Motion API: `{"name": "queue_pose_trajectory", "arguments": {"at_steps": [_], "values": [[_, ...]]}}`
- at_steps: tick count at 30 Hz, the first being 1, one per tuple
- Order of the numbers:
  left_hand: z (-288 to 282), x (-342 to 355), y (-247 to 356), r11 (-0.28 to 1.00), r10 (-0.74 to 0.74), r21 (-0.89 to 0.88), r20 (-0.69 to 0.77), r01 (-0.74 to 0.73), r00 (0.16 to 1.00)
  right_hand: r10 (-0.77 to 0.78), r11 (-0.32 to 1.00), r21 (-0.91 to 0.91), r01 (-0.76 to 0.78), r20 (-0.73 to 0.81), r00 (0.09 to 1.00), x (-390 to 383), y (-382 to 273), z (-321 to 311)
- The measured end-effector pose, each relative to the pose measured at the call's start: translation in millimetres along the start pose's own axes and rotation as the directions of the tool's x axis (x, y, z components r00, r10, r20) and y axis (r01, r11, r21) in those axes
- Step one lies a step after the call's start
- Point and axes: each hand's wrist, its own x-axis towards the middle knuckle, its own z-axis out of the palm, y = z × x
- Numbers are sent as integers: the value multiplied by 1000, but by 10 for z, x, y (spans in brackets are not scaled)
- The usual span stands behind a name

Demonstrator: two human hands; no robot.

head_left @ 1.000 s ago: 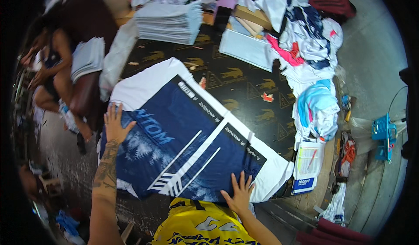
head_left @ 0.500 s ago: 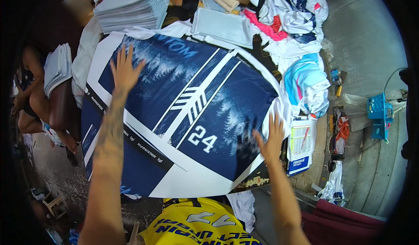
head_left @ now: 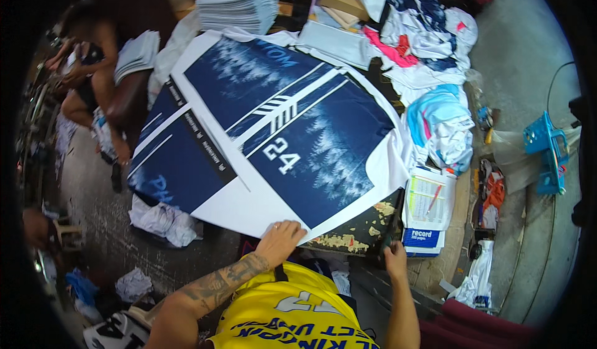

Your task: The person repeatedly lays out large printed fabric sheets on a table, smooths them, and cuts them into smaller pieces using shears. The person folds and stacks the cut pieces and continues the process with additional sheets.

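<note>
A dark table is filling the middle of the scene, and its worn, patchy surface is showing at the near right. Over most of it a large printed fabric sheet is lying spread, navy blue with white borders, and its left corner is reaching past the table side. Beyond it, at the far right, a heap of mixed garments is lying. A person is sitting at the far left. A stack of pale folded cloth is standing just beyond the sheet's far edge, to the left. To the right of the sheet, a light blue and white bundle is resting, and nearer, some papers are lying on a blue-covered book. The left hand is resting on the sheet's white near corner, its fingers lying close together; I cannot tell if they are pinching the cloth. The right hand is staying narrow, with curled fingers, beside the table's near right corner; I cannot tell whether it is holding something dark there.
</note>
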Motion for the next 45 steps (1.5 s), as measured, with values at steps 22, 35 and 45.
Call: {"name": "queue_pose_trajectory", "arguments": {"at_steps": [22, 35, 45], "values": [[7, -254, 383, 825, -481, -422, -175, 376, 859, 144, 815, -363, 452, 882, 449, -268, -589, -203], [126, -280, 344, 836, -463, -391, -128, 385, 877, 288, 826, -471, 311, 826, 485, -104, -787, 295], [74, -227, 224, 851, -412, -408, -130, 330, 902, 257, 817, -474, 327, 809, 529, -88, -1306, 891]]}}
